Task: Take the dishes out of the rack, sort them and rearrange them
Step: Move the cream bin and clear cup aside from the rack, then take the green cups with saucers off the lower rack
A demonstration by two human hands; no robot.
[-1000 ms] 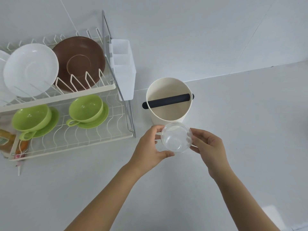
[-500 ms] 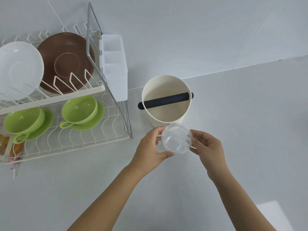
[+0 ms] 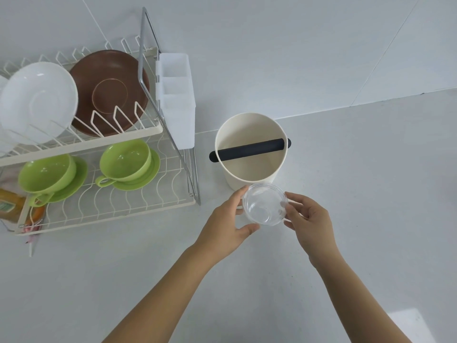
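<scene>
A small clear plastic bowl (image 3: pixel 264 205) is held above the counter between my two hands. My left hand (image 3: pixel 226 225) grips its left rim with thumb and fingers; my right hand (image 3: pixel 309 222) pinches its right rim. The two-tier cream wire dish rack (image 3: pixel 103 214) stands at the left. On its upper tier a white plate (image 3: pixel 37 102) and a brown plate (image 3: pixel 111 92) stand upright. Its lower tier carries two green cups on green saucers, one (image 3: pixel 126 163) to the right of the other (image 3: pixel 49 175).
A cream bucket (image 3: pixel 249 179) with a black bar handle across its mouth stands just behind the bowl. A white cutlery holder (image 3: pixel 178 102) hangs on the rack's right end. An orange packet (image 3: pixel 11 205) lies at the rack's left edge. Pale counter (image 3: pixel 371 181) stretches right.
The bowl stays between both hands just in front of the bucket. The view has shifted a little, so the rack shows more to the right than half a second ago.
</scene>
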